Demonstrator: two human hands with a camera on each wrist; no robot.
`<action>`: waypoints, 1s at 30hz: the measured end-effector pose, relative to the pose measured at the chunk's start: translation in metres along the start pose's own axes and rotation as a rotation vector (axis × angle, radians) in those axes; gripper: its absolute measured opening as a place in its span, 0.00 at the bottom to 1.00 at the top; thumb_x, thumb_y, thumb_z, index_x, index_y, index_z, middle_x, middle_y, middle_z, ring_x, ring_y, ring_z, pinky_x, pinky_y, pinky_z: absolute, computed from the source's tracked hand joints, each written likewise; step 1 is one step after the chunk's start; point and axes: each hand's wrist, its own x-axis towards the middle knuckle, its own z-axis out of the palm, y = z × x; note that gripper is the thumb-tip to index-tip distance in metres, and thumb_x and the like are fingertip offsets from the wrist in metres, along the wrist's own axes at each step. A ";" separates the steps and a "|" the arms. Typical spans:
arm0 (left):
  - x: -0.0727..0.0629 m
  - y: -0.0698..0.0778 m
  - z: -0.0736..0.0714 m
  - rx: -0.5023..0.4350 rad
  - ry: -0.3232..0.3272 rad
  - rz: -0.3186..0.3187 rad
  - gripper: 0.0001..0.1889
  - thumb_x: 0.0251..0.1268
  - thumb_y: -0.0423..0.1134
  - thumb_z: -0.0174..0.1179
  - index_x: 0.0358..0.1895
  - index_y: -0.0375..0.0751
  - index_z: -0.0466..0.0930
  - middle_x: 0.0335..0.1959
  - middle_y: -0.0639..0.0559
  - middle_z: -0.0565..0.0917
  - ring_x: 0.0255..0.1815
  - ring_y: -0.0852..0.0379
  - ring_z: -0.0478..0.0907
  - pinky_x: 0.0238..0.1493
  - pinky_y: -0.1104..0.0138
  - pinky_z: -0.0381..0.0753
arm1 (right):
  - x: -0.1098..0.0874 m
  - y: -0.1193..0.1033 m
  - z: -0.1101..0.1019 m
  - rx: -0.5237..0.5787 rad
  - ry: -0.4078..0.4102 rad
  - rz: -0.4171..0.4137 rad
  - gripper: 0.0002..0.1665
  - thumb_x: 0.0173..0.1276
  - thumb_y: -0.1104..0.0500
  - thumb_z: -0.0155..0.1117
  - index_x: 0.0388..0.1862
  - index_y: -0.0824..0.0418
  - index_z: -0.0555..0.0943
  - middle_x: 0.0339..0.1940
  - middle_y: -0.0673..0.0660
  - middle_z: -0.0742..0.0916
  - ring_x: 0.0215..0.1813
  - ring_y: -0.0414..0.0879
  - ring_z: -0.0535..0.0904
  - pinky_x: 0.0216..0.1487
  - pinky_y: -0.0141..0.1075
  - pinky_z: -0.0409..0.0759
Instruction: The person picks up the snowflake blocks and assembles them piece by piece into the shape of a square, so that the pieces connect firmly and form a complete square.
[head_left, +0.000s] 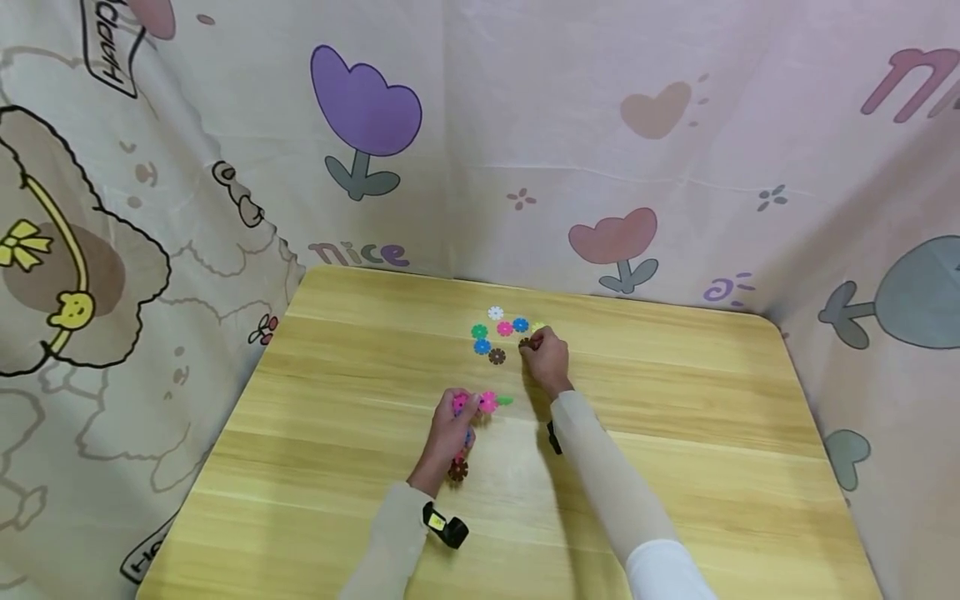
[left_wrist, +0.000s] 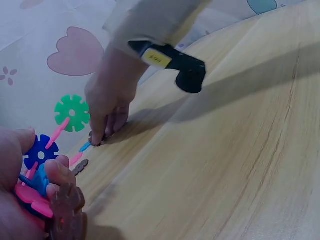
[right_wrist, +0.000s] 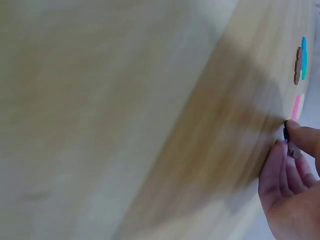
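My left hand (head_left: 444, 433) grips a cluster of joined plastic snowflake discs. From it stick out a pink disc (head_left: 488, 402), a green disc (left_wrist: 72, 113), a dark blue disc (left_wrist: 41, 156) and, at the lower end, a brown disc (left_wrist: 67, 212); the palm and fingers cover part of the cluster. Farther forward, my right hand (head_left: 550, 362) pinches a dark brown disc (right_wrist: 294, 150) between thumb and fingers, down at the tabletop. Beside it lie loose discs: a blue one (head_left: 521, 325), a pink one (head_left: 505, 329), another brown one (head_left: 497, 357) and a partly hidden yellow one (head_left: 537, 327).
A white disc (head_left: 496, 313), a green disc (head_left: 479, 332) and a second blue disc (head_left: 482, 346) lie at the left of the loose group. The wooden table (head_left: 675, 433) ends at a printed cloth (head_left: 487, 125) behind. Each wrist wears a black camera strap.
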 end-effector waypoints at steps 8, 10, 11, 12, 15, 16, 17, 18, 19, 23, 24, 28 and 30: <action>0.004 -0.001 0.000 0.002 -0.002 -0.015 0.20 0.72 0.55 0.47 0.53 0.42 0.62 0.43 0.37 0.77 0.11 0.63 0.61 0.12 0.74 0.63 | -0.025 0.017 -0.021 0.290 -0.055 0.078 0.14 0.64 0.63 0.65 0.46 0.67 0.76 0.38 0.65 0.85 0.33 0.49 0.84 0.34 0.34 0.83; 0.004 0.000 0.000 -0.001 0.000 -0.013 0.20 0.72 0.55 0.47 0.53 0.42 0.62 0.44 0.36 0.76 0.12 0.63 0.62 0.12 0.74 0.64 | -0.033 0.021 -0.024 0.381 -0.080 0.101 0.15 0.64 0.64 0.65 0.48 0.68 0.76 0.38 0.66 0.86 0.28 0.47 0.84 0.32 0.33 0.84; 0.004 0.000 0.001 -0.004 0.001 -0.010 0.20 0.72 0.54 0.47 0.53 0.42 0.62 0.44 0.36 0.76 0.11 0.63 0.62 0.12 0.74 0.64 | -0.037 0.023 -0.026 0.428 -0.095 0.109 0.16 0.64 0.65 0.64 0.48 0.70 0.77 0.38 0.67 0.86 0.26 0.46 0.85 0.31 0.33 0.85; 0.004 0.000 0.001 -0.005 0.003 -0.009 0.20 0.72 0.54 0.47 0.53 0.42 0.62 0.44 0.35 0.76 0.11 0.63 0.61 0.11 0.74 0.63 | -0.041 0.025 -0.027 0.462 -0.107 0.114 0.16 0.64 0.65 0.64 0.49 0.71 0.77 0.38 0.68 0.85 0.25 0.45 0.84 0.31 0.33 0.85; 0.003 0.001 0.003 -0.004 0.006 -0.016 0.20 0.72 0.54 0.48 0.53 0.42 0.62 0.45 0.35 0.76 0.11 0.64 0.61 0.11 0.74 0.62 | -0.054 0.028 -0.030 0.529 -0.137 0.123 0.15 0.64 0.65 0.64 0.49 0.71 0.79 0.38 0.68 0.85 0.24 0.41 0.83 0.31 0.32 0.85; 0.003 0.001 0.004 -0.001 0.008 -0.020 0.20 0.72 0.54 0.48 0.53 0.42 0.62 0.45 0.36 0.76 0.10 0.64 0.61 0.11 0.74 0.62 | -0.058 0.029 -0.031 0.549 -0.144 0.121 0.15 0.65 0.65 0.63 0.49 0.71 0.79 0.39 0.69 0.85 0.25 0.41 0.82 0.32 0.32 0.85; 0.002 0.001 0.005 0.000 0.010 -0.022 0.20 0.72 0.54 0.48 0.53 0.42 0.62 0.45 0.36 0.77 0.10 0.64 0.61 0.11 0.74 0.62 | -0.062 0.029 -0.032 0.565 -0.152 0.119 0.15 0.65 0.65 0.63 0.49 0.71 0.80 0.39 0.69 0.85 0.25 0.41 0.82 0.32 0.32 0.85; 0.002 0.001 0.005 0.001 0.013 -0.025 0.20 0.72 0.54 0.48 0.53 0.43 0.62 0.45 0.36 0.77 0.10 0.64 0.61 0.11 0.74 0.62 | -0.066 0.028 -0.033 0.580 -0.158 0.115 0.15 0.66 0.65 0.62 0.49 0.71 0.80 0.40 0.69 0.85 0.26 0.41 0.82 0.32 0.31 0.84; 0.002 0.001 0.005 0.002 0.017 -0.029 0.20 0.72 0.54 0.48 0.53 0.43 0.62 0.45 0.37 0.77 0.11 0.63 0.62 0.10 0.74 0.61 | -0.070 0.027 -0.034 0.593 -0.167 0.109 0.15 0.66 0.65 0.62 0.50 0.71 0.80 0.40 0.68 0.85 0.27 0.41 0.82 0.33 0.30 0.84; 0.002 0.000 0.007 0.015 0.034 -0.020 0.20 0.72 0.54 0.48 0.54 0.43 0.62 0.43 0.40 0.78 0.11 0.63 0.62 0.10 0.74 0.62 | -0.084 0.023 -0.037 0.647 -0.205 0.087 0.17 0.66 0.66 0.61 0.52 0.71 0.78 0.38 0.62 0.86 0.28 0.40 0.81 0.35 0.30 0.84; 0.002 0.000 0.007 0.017 0.037 -0.020 0.20 0.72 0.54 0.48 0.54 0.43 0.62 0.43 0.41 0.78 0.11 0.63 0.63 0.10 0.74 0.62 | -0.087 0.021 -0.038 0.663 -0.213 0.084 0.17 0.66 0.66 0.62 0.52 0.71 0.78 0.37 0.60 0.86 0.28 0.40 0.81 0.35 0.30 0.84; 0.002 0.000 0.008 0.006 0.029 -0.010 0.19 0.73 0.53 0.47 0.54 0.43 0.62 0.43 0.42 0.78 0.11 0.63 0.63 0.11 0.74 0.62 | -0.095 0.017 -0.040 0.705 -0.218 0.095 0.16 0.64 0.66 0.63 0.50 0.71 0.77 0.31 0.52 0.85 0.27 0.39 0.80 0.37 0.34 0.85; 0.002 0.001 0.009 0.004 0.020 -0.007 0.18 0.73 0.52 0.47 0.54 0.43 0.62 0.43 0.40 0.77 0.11 0.63 0.62 0.11 0.74 0.62 | -0.097 0.015 -0.040 0.701 -0.217 0.097 0.15 0.64 0.66 0.63 0.48 0.71 0.78 0.30 0.51 0.84 0.27 0.39 0.80 0.38 0.36 0.85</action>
